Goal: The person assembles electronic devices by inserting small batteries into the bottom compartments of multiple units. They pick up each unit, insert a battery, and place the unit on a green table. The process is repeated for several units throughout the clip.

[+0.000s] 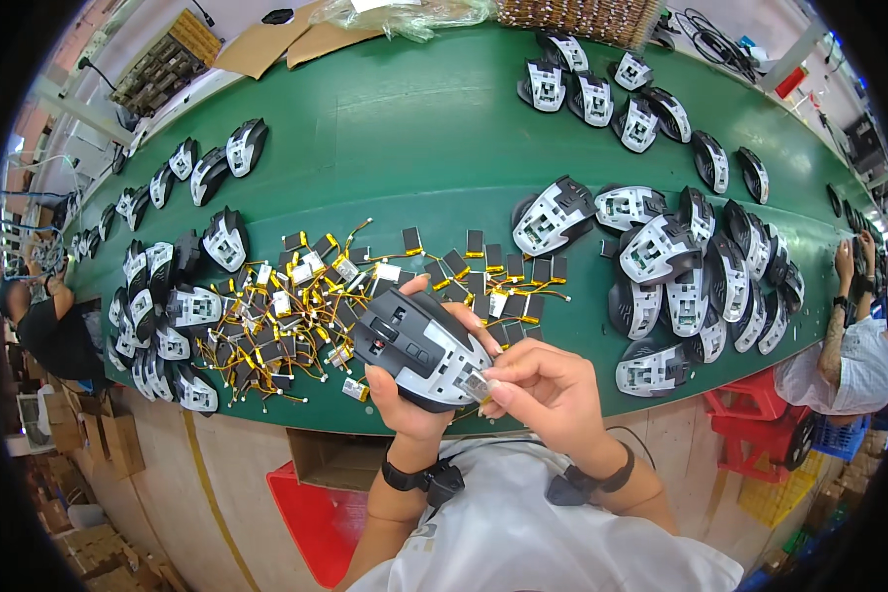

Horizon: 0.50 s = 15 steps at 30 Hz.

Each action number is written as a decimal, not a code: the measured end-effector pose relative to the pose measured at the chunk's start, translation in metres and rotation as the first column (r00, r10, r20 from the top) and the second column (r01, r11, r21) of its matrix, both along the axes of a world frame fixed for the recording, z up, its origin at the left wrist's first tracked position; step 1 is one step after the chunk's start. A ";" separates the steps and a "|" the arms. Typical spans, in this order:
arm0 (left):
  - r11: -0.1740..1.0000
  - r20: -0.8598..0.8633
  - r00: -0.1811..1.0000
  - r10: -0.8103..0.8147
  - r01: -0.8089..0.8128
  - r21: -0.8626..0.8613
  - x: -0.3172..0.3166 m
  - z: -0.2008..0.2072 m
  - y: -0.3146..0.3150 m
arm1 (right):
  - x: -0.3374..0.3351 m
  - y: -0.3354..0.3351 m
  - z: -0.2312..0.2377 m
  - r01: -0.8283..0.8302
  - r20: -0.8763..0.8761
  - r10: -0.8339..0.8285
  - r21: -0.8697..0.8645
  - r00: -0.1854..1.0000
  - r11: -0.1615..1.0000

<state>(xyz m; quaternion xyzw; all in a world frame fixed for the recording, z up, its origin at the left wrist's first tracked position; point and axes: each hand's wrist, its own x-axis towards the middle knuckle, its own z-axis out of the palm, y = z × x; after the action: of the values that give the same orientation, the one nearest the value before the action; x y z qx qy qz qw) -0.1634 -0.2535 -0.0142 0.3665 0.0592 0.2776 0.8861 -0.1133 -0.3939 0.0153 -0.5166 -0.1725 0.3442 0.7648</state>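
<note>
Green bench (414, 128): computer mice (658, 249) stand grouped toward its left and right ends; loose batteries (266, 347) lie heaped near the front edge. Left hand (410, 416) cradles the held mouse (416, 350) above the front edge. Right hand (557, 390) pinches what appears to be a silver battery (475, 386) at its near end. Step in hand: apparently battery placement. Next move calls for a steady mouse and fine fingertip alignment.

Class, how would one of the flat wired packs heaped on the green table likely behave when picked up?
Its thin wires would probably flop and might snag, since wires curl and cross throughout the pile. The pack itself is likely fairly stiff, its edges looking straight. Being slab-shaped, it seems unlikely to roll.
</note>
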 end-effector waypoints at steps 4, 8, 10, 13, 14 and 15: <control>0.997 -0.030 0.999 -0.010 0.013 0.078 -0.001 -0.001 0.004 | 0.012 -0.003 -0.001 -0.088 -0.105 0.085 -0.026 0.991 0.996; 0.992 -0.004 1.000 0.020 -0.019 0.126 0.000 0.001 -0.001 | 0.015 -0.005 -0.003 -0.109 -0.283 0.084 -0.075 0.956 0.991; 0.977 -0.014 1.000 0.008 -0.004 0.211 0.001 0.005 -0.001 | 0.015 -0.006 -0.008 -0.101 -0.315 0.076 -0.065 0.946 0.993; 0.987 -0.059 0.998 0.037 -0.028 0.157 0.003 0.003 -0.006 | 0.007 -0.002 -0.005 0.077 -0.129 -0.082 -0.051 0.988 0.996; 0.991 -0.067 0.996 0.051 -0.042 0.128 0.005 0.002 -0.010 | 0.002 0.002 -0.004 0.161 -0.026 -0.162 -0.034 0.986 0.986; 0.995 -0.051 0.995 0.087 -0.084 0.059 0.006 0.003 -0.014 | -0.005 0.006 -0.011 0.244 0.083 -0.243 -0.002 0.966 0.970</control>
<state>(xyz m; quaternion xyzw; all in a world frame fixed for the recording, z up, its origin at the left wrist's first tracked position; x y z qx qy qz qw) -0.1570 -0.2678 -0.0115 0.3960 0.0903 0.3069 0.8607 -0.1187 -0.3882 0.0046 -0.5523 -0.1371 0.2269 0.7904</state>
